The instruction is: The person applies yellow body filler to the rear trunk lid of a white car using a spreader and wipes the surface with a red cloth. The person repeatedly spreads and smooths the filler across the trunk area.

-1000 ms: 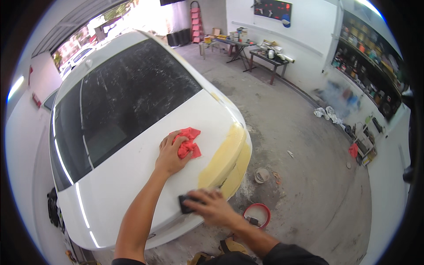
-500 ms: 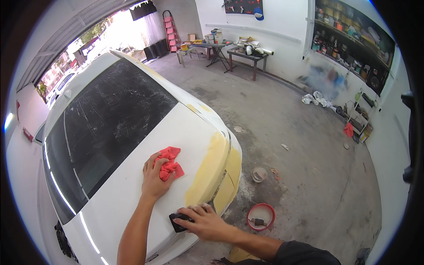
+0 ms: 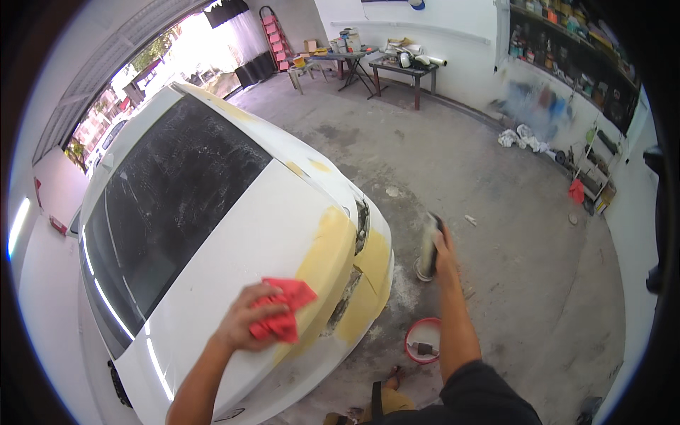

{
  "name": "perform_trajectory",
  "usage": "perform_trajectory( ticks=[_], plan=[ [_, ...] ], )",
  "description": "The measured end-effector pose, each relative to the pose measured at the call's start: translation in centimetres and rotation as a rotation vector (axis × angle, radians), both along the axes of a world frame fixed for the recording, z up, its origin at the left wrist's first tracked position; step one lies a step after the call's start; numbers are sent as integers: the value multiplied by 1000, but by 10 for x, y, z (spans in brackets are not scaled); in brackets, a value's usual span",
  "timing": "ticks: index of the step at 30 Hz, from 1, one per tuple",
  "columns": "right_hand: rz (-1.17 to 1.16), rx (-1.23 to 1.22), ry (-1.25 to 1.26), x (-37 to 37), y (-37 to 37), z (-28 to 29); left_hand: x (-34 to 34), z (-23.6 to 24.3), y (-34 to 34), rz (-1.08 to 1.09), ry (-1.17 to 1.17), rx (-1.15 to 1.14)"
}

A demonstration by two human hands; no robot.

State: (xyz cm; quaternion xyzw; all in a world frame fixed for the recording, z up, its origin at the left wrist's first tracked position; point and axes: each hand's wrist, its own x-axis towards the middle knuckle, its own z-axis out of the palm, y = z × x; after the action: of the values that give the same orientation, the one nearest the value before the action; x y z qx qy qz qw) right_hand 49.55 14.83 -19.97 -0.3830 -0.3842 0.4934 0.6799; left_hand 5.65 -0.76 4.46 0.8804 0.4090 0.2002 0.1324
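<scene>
My left hand (image 3: 244, 322) is closed around a crumpled red cloth (image 3: 292, 301). It is over the trunk lid of a white car (image 3: 219, 262), near the yellow filler patch (image 3: 322, 248) along the rear edge; I cannot tell whether the cloth touches the paint. Off to the right, clear of the car, my right hand (image 3: 446, 258) grips a sanding block (image 3: 431, 244) with a black back and a pale face. The block is tilted on edge above the floor and smeared by motion.
A red-rimmed bucket (image 3: 407, 347) with a dark block-like item inside stands on the concrete floor (image 3: 524, 283). Two work tables (image 3: 404, 69) line the far wall. Shelves of cans (image 3: 567, 64) and a small rack (image 3: 593, 166) are at the right. A ladder (image 3: 275, 39) leans behind.
My right hand has lifted the sanding block off the trunk edge and swung it right, over the floor. My left hand has brought the red cloth nearer, toward the filler at the rear edge.
</scene>
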Motion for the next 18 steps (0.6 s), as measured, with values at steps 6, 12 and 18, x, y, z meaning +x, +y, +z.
perform_trajectory(
  ticks=[6, 12, 18],
  plan=[
    [-307, -565, 171, 81, -216, -146, 78, 10, 47, 127, 208, 2],
    [-399, -593, 131, 113, -280, -152, 144, -7, 170, 97, 285, 19],
    [-144, -340, 0, 46, -209, -57, 124, 14, 138, 44, 229, 29]
  ],
)
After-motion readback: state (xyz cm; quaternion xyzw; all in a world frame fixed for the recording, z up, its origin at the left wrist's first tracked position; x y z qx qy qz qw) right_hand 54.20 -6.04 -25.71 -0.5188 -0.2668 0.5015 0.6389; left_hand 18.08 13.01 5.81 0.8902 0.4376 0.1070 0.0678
